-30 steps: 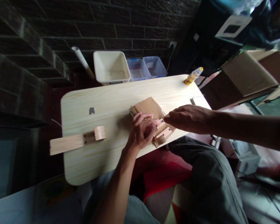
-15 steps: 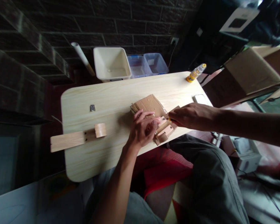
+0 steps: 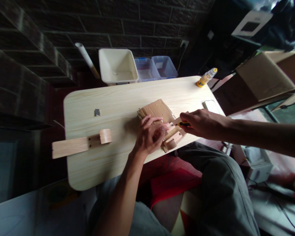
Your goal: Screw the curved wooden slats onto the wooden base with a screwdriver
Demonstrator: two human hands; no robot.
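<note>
My left hand (image 3: 150, 136) presses on a small pale wooden assembly (image 3: 174, 135) with its fingers, and it rests against the edge of a brown cardboard sheet (image 3: 156, 109) beneath. My right hand (image 3: 204, 124) comes in from the right, pinching a small yellow-and-black handled tool (image 3: 184, 124) whose tip touches the wood. Its kind is hard to tell at this size. Farther left on the pine-patterned table (image 3: 100, 167) lies a wooden plank with a rounded block (image 3: 81, 142). Next to it sit several dark screws (image 3: 97, 112).
A yellow-capped bottle (image 3: 206, 77) and a phone (image 3: 210, 106) lie at the table's far right. Behind the far edge stand a white tub (image 3: 118, 65) and clear plastic bins (image 3: 154, 67). An open cardboard box (image 3: 265, 75) sits right; my knees are below.
My right hand has drawn slightly rightward, and the yellow-and-black tool now shows between its fingers and the wood. My left hand stays on the assembly.
</note>
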